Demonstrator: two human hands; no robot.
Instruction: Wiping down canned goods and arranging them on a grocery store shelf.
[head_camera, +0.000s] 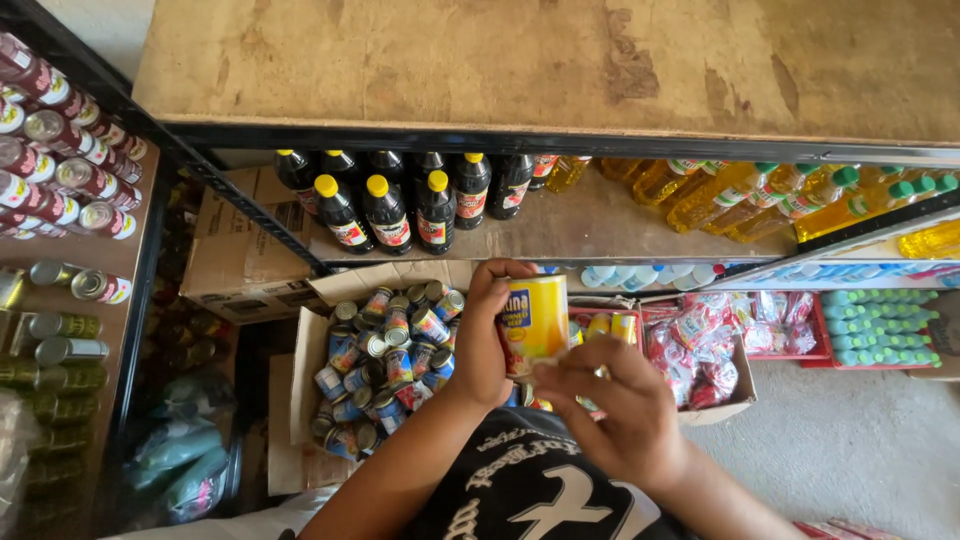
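My left hand (482, 335) grips a yellow tin can (535, 318) by its side and holds it upright in front of me. My right hand (612, 410) is just below the can, its fingertips touching the can's lower edge. Beneath my hands an open cardboard box (308, 365) on the floor holds several small tins with colourful labels. More yellow cans (612, 326) show just behind the held one.
A worn wooden shelf top (560, 65) spans the view. Below it stand dark sauce bottles (385, 212) with yellow caps and yellow oil bottles (740, 190). Tins (60, 170) fill a rack at left. Red snack packets (700, 345) and green-capped bottles (880, 325) lie at right.
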